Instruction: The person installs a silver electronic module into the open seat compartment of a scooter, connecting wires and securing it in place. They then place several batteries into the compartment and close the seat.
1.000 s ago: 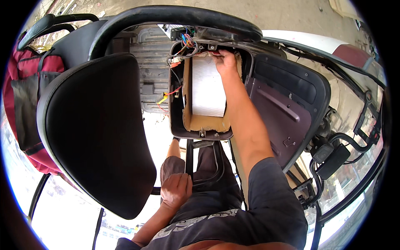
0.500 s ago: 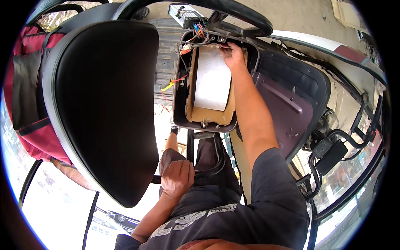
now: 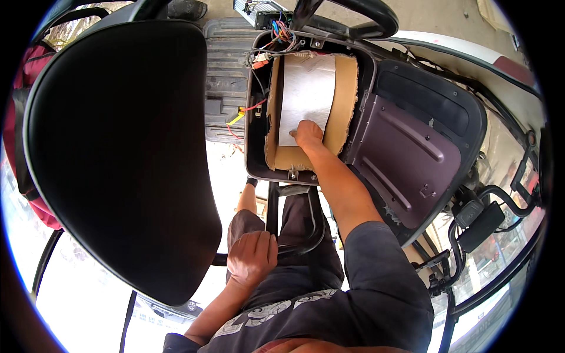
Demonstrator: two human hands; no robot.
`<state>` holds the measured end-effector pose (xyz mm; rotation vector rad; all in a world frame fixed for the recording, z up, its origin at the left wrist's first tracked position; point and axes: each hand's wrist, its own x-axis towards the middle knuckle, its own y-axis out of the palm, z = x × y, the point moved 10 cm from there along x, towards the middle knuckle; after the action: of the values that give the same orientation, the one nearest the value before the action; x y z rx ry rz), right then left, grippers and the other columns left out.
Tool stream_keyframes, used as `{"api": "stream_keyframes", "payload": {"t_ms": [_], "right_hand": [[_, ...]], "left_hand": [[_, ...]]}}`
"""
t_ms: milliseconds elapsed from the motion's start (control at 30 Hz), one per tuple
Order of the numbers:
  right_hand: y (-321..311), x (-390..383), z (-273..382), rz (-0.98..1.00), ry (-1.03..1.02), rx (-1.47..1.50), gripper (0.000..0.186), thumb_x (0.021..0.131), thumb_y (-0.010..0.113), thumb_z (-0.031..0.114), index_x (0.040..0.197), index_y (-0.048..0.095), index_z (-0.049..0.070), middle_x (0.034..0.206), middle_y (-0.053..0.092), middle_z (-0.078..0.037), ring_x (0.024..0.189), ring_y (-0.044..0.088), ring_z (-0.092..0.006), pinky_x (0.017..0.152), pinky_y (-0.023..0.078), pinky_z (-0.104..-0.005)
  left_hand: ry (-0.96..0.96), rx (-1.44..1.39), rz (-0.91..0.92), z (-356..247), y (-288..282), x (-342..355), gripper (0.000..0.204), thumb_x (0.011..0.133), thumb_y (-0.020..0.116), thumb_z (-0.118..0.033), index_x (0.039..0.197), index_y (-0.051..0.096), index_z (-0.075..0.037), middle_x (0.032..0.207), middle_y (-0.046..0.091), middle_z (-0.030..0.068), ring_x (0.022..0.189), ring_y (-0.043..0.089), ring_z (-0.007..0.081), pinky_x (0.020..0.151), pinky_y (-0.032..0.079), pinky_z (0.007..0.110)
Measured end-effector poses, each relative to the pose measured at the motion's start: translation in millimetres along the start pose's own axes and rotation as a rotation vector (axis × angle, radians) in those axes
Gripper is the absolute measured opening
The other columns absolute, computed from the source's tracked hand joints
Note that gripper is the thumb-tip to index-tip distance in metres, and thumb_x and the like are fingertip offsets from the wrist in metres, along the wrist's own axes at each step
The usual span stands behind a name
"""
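Head view shows the right hand (image 3: 308,135) touching 1 white panel (image 3: 307,88).

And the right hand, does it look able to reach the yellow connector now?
Probably yes: the right hand is at the white sheet inside the open box, and nothing visible covers the yellow connector by the box's left rim. The black padded seat leaves a gap beside the connector.

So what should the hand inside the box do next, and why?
Maybe the right hand should press gently on the near end of the white panel. It's right at that end, the cardboard lining surrounds the panel, and the coloured wires are away at the box's far left corner.
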<state>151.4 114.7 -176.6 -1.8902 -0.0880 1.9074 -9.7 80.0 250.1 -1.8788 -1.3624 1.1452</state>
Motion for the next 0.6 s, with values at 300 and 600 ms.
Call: {"api": "stream_keyframes", "payload": {"t_ms": [300, 600], "right_hand": [[18, 23, -19, 0.001, 0.103, 0.185, 0.075, 0.078, 0.087, 0.039, 0.128, 0.054, -0.006, 0.126, 0.059, -0.023, 0.119, 0.061, -0.0358, 0.095, 0.057, -0.0411], [26, 10, 2, -0.054, -0.074, -0.07, 0.091, 0.064, 0.096, 0.043, 0.127, 0.051, -0.004, 0.129, 0.052, -0.02, 0.122, 0.054, -0.0356, 0.093, 0.058, -0.0428]], "left_hand": [[0.014, -0.012, 0.077, -1, 6, 5, 0.009, 0.079, 0.074, -0.006, 0.086, 0.069, -0.002, 0.08, 0.068, 0.0091, 0.065, 0.065, 0.0254, 0.056, 0.051, 0.035], [-0.009, -0.038, 0.085, 2, 6, 4, 0.01, 0.079, 0.074, -0.006, 0.086, 0.069, -0.002, 0.08, 0.067, 0.0095, 0.066, 0.066, 0.0259, 0.057, 0.052, 0.035]]}}
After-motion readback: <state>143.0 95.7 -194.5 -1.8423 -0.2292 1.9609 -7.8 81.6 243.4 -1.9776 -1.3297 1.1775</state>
